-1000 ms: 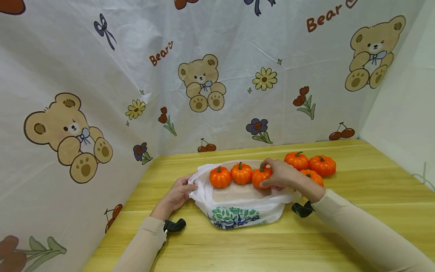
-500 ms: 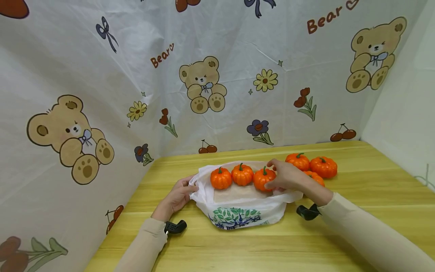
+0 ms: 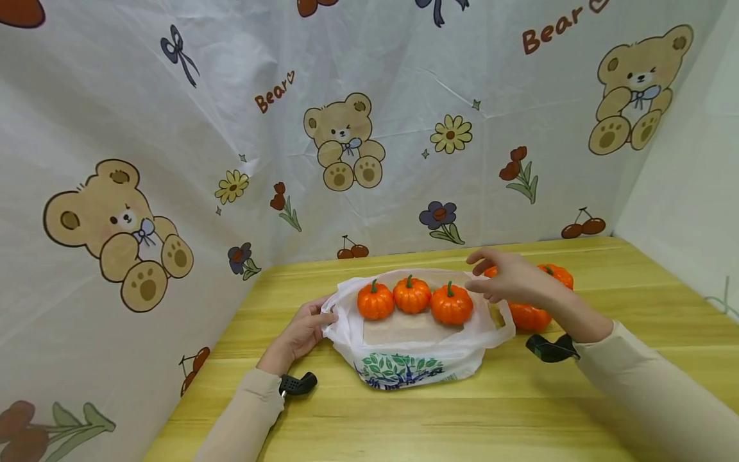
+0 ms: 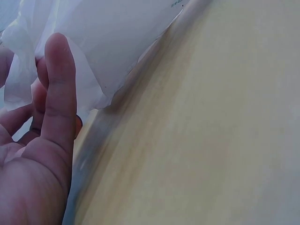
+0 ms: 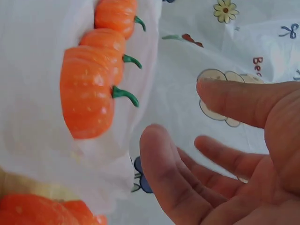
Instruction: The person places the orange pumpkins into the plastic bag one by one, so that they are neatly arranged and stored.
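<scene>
A white plastic bag [image 3: 404,366] with a green tree print lies on the table, its mouth spread wide. Inside stand three orange pumpkins with green stems in a row: a left pumpkin [image 3: 375,301], a middle pumpkin [image 3: 412,296] and a right pumpkin [image 3: 452,305]. My left hand [image 3: 304,330] pinches the bag's left edge; the left wrist view shows the thumb against the thin plastic [image 4: 84,70]. Just off the bag's right rim hovers my right hand [image 3: 514,280], fingers spread and holding nothing. In the right wrist view a gap separates its fingers [image 5: 161,164] from the nearest pumpkin [image 5: 86,96].
Right of the bag sit more pumpkins, partly hidden by my right hand: a near pumpkin [image 3: 530,319] and a far pumpkin [image 3: 559,274] among them. A bear-printed cloth [image 3: 392,212] hangs behind the wooden table [image 3: 404,423]. A white wall [image 3: 681,212] bounds the right side.
My right hand has let go of the right pumpkin in the bag and moved right and up, toward the loose pumpkins. My left hand has stayed at the bag's edge.
</scene>
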